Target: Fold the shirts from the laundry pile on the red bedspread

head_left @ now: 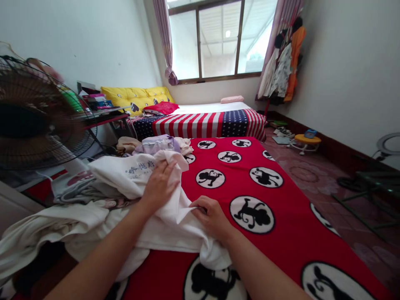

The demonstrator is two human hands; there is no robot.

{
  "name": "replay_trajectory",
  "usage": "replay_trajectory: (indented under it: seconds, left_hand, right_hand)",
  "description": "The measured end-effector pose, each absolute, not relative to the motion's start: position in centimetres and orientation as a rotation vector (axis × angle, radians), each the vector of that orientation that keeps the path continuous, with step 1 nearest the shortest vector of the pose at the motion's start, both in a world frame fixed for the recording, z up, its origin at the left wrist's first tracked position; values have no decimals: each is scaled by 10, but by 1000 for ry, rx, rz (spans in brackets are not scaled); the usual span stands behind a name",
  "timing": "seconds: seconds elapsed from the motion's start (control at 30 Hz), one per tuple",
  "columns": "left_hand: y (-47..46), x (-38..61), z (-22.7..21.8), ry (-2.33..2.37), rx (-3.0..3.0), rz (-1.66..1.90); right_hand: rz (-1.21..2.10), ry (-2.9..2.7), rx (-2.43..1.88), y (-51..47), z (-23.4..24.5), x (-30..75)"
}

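**Head view.** A white garment (173, 227), with printed characters near its upper edge, lay crumpled on the near bed's red monkey-print blanket (265, 233). It sat at the edge of a pile of clothes (78, 196) on the left. The left hand (159, 185) lay flat on the cloth, fingers (170, 168) extended and spread, pressing rather than gripping. The right hand (212, 216) had its fingers (200, 205) curled closed, pinching a fold of the same garment. The fabric appeared thin, light and wholly limp, draping into loose folds. It would likely slump wherever unsupported and slide easily over the blanket. A hem, seam or shoulder line, pinched between thumb and fingers, would probably offer the surest hold, since a grip in mid-cloth would only bunch it. A standing fan (34, 116) stood at far left.
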State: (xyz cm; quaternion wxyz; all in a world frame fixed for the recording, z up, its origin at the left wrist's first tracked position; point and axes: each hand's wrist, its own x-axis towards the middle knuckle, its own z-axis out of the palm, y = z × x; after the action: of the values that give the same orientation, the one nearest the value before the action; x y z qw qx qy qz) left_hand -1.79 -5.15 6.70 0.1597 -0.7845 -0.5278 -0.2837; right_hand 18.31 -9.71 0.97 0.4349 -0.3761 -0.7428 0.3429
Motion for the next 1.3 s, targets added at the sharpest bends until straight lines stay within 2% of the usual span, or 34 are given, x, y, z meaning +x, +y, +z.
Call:
replay_trajectory:
  seconds: [0.07, 0.17, 1.3]
  left_hand:
    - [-45, -18, 39, -1561, -2223, -632]
    - [-44, -20, 21, -1569, -2203, -513]
    - [-45, -23, 24, -1542, -2241, -508]
  right_hand:
    - [855, -1849, -948, -96, 9, 183]
    - [883, -1837, -971, -93, 7, 182]
    - [934, -1811, -988, -92, 9, 183]
